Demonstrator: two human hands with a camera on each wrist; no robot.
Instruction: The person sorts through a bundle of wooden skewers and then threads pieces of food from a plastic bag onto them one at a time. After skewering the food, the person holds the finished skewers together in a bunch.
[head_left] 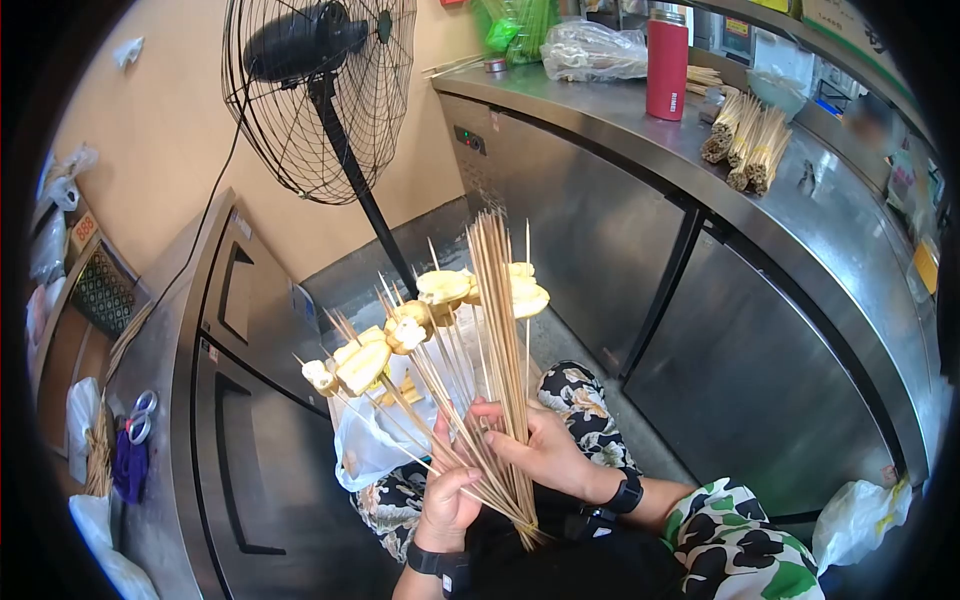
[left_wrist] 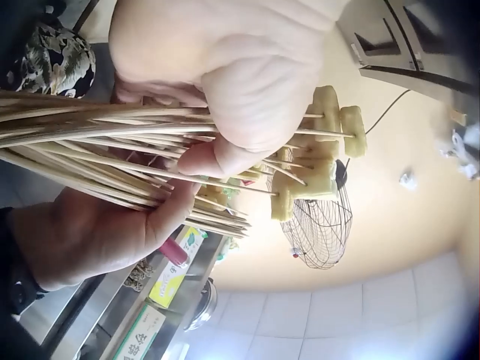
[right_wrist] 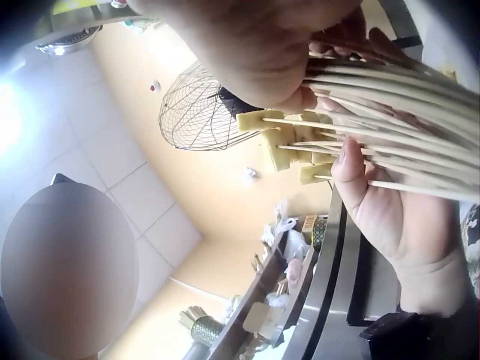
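In the head view the left hand [head_left: 450, 500] grips the lower part of several thin wooden skewers, which fan to the upper left with pale yellow food pieces [head_left: 362, 362] near their tips. The right hand [head_left: 548, 455] holds an upright bundle of bare skewers [head_left: 497, 320], thumb across it. Both bunches meet at their lower ends. The left wrist view shows the left thumb pressed on skewers, with yellow pieces [left_wrist: 319, 184] beyond. In the right wrist view the left hand [right_wrist: 405, 225] appears beside the skewers, its thumb against them.
A white plastic bag [head_left: 368, 440] with yellow pieces lies behind the skewers. A standing fan [head_left: 345, 130] is at the back left. Steel cabinets [head_left: 590, 220] line both sides. On the right counter stand a red bottle [head_left: 667, 70] and bundled skewers [head_left: 748, 140].
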